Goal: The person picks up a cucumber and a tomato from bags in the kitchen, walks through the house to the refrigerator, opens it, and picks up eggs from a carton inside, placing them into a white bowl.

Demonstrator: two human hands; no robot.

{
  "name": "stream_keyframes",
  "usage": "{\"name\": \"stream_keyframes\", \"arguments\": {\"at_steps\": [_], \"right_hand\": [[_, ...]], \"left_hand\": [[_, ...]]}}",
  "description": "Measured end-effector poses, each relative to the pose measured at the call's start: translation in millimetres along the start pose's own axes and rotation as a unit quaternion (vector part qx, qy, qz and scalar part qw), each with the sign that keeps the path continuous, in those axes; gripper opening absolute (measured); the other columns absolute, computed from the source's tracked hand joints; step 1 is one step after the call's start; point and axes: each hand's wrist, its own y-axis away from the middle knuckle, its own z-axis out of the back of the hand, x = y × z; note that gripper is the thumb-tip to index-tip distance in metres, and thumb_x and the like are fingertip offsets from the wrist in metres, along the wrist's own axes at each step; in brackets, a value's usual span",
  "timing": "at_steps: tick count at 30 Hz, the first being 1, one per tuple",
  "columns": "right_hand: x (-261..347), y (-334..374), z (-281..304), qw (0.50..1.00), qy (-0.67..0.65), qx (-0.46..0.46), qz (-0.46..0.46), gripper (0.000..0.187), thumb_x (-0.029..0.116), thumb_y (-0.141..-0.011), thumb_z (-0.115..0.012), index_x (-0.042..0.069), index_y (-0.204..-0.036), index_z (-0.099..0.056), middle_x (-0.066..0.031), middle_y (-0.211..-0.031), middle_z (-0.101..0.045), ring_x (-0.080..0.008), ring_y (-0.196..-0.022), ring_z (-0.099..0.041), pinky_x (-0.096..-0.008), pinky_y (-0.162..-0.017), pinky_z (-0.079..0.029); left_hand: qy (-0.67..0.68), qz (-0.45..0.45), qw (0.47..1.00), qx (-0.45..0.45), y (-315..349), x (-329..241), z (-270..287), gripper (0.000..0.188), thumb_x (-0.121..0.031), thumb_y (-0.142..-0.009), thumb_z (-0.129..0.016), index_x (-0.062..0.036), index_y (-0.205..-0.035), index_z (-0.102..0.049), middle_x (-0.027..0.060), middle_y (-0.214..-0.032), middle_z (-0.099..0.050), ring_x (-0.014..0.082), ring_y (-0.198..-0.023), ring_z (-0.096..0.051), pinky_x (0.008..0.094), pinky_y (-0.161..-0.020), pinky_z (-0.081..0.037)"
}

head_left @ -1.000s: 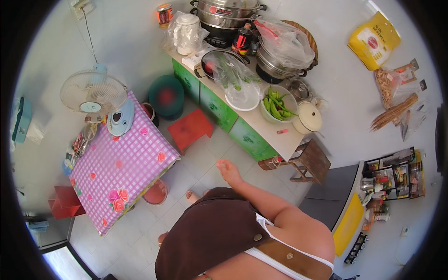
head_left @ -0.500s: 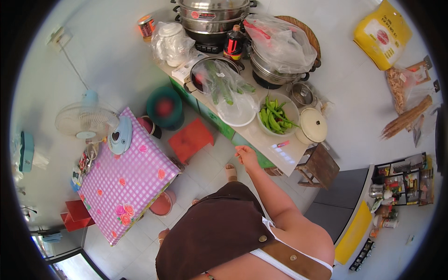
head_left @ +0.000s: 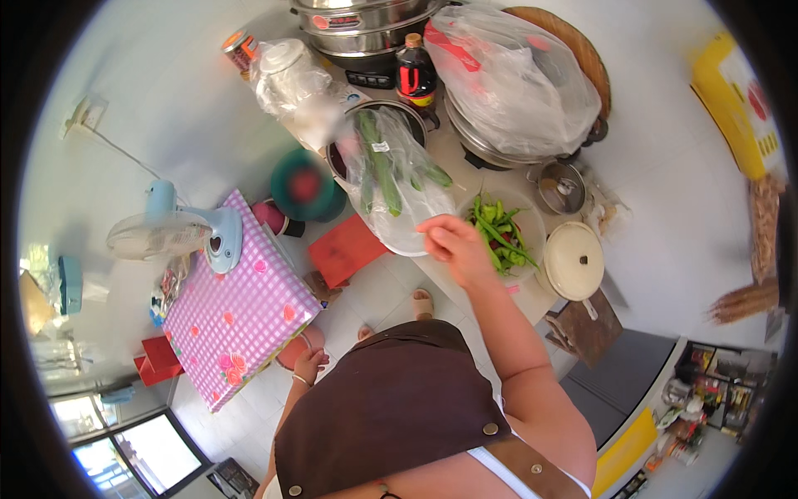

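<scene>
My right hand (head_left: 455,249) reaches over the counter with its fingers loosely bent and nothing visible in them. It is between a clear bowl of green peppers (head_left: 502,239) and a clear plastic bag of long green vegetables (head_left: 384,170). From this view I cannot tell whether it touches either one. The bag lies partly over a dark pot (head_left: 409,118) and a white-rimmed round dish (head_left: 407,252). My left hand (head_left: 307,364) hangs low beside the checkered table, fingers half curled, and appears to hold nothing.
A cream lidded pot (head_left: 573,259) and a small metal pot (head_left: 559,187) stand right of the peppers. Behind are a dark sauce bottle (head_left: 415,75) and a steamer (head_left: 366,25). To the left are a red stool (head_left: 345,254), a green bin (head_left: 299,185) and a fan (head_left: 220,241).
My right hand has risen from the counter's front edge to over the counter, beside the peppers. My left hand has come into view. The whole view has shifted closer to the counter.
</scene>
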Motion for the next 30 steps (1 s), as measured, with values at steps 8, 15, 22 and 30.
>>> {"name": "stream_keyframes", "arguments": {"at_steps": [8,15,22,30], "right_hand": [[215,82,-93,0.632,0.117,0.458,0.614,0.033,0.030,-0.088,-0.047,0.017,-0.117,-0.055,-0.0002,-0.055,-0.050,-0.0110,-0.044,-0.039,-0.0303,-0.044,-0.031],[208,107,-155,0.559,0.294,0.277,0.724,0.028,0.009,-0.077,-0.047,0.011,-0.049,-0.046,0.0069,-0.046,-0.040,-0.0035,-0.037,-0.029,-0.0187,-0.039,-0.020],[203,119,-181,0.550,0.317,0.328,0.700,0.021,0.003,-0.062,-0.053,0.010,-0.046,-0.042,0.0058,-0.045,-0.038,-0.0040,-0.036,-0.030,-0.0183,-0.039,-0.020],[209,157,-195,0.426,0.489,0.229,0.726,0.021,0.009,-0.066,-0.052,0.010,-0.047,-0.042,0.0052,-0.045,-0.040,-0.0031,-0.037,-0.036,-0.0174,-0.039,-0.020]], "left_hand": [[-0.573,-0.194,0.778,0.171,-53,76,45,0.030,-0.031,-0.083,-0.052,-0.0078,-0.099,-0.061,0.0092,-0.090,-0.064,0.0212,-0.087,-0.060,0.0323,-0.080,-0.047],[-0.269,0.022,0.961,0.062,-60,8,60,0.029,-0.027,-0.084,-0.052,-0.0009,-0.093,-0.061,0.0130,-0.084,-0.063,0.0210,-0.071,-0.062,0.0301,-0.059,-0.050],[-0.113,0.032,0.993,0.006,-75,-39,44,0.023,-0.023,-0.081,-0.055,-0.0010,-0.082,-0.061,0.0069,-0.072,-0.061,0.0146,-0.061,-0.058,0.0261,-0.052,-0.045],[-0.222,-0.003,0.971,0.093,-104,-30,50,0.021,-0.022,-0.081,-0.055,-0.0021,-0.085,-0.060,0.0059,-0.067,-0.058,0.0149,-0.056,-0.056,0.0267,-0.047,-0.043]]}}
